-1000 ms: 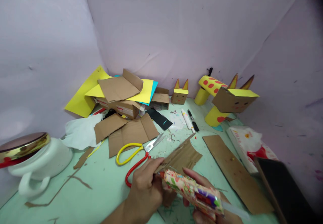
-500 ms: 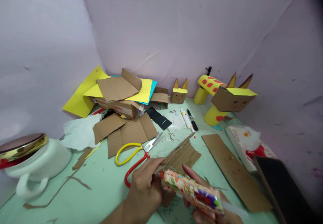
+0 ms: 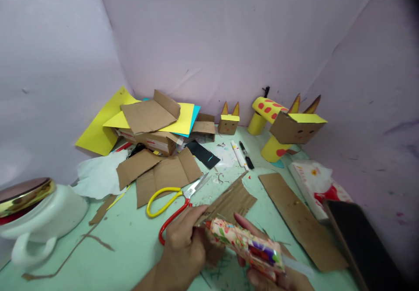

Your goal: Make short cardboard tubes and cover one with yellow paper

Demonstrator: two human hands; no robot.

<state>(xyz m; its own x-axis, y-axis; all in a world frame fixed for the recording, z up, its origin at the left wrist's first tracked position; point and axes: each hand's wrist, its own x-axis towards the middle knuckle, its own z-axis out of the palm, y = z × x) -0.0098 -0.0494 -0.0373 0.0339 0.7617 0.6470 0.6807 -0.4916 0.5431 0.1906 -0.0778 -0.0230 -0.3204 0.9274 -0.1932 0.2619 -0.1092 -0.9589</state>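
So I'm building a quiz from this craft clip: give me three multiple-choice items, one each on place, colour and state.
1. Where do the scissors lie?
A on the box pile
B on the green table, left of the left hand
C in the mug

2. What colours are their handles?
A yellow and red
B blue and black
C both green

3. How is the glue gun held?
A lying untouched
B in the right hand, nozzle at the cardboard piece
C hanging on the wall

B: flat on the table beside the left hand.
A: both loops show.
B: fingers wrap it.
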